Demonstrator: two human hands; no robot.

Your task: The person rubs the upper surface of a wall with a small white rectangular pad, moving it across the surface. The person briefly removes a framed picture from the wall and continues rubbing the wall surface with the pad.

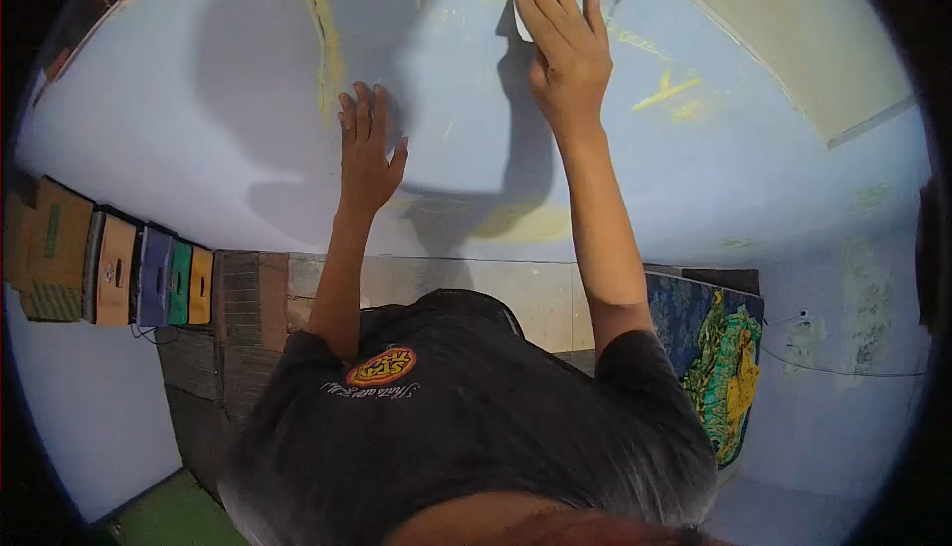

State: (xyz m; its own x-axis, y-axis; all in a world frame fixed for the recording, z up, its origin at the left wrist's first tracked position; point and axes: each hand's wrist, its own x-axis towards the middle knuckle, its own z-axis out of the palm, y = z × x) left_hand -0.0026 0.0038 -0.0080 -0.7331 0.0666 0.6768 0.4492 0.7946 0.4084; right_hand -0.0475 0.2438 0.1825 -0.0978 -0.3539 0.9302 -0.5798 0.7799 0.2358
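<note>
My right hand (573,55) is raised to the pale blue wall (461,80), fingers laid over a thin, flat rectangular sheet (521,27) and pressing it to the surface. Only the sheet's light left edge and a dark-lined upper right corner show past the fingers; its material is unclear. Lower and to the left, my left hand (368,159) is held up at the wall with its fingers extended and thumb apart, holding nothing. Whether that palm touches the wall cannot be made out. Yellowish patches (666,96) and a vertical yellow streak (332,60) mark the paint.
Colourful drawers (159,273) and a cardboard box (59,239) stand at the left. A dark blue board with a green and yellow textured figure (724,377) leans at the right. Pale floor tiles (535,298) lie below. A cream panel (773,30) borders the upper right.
</note>
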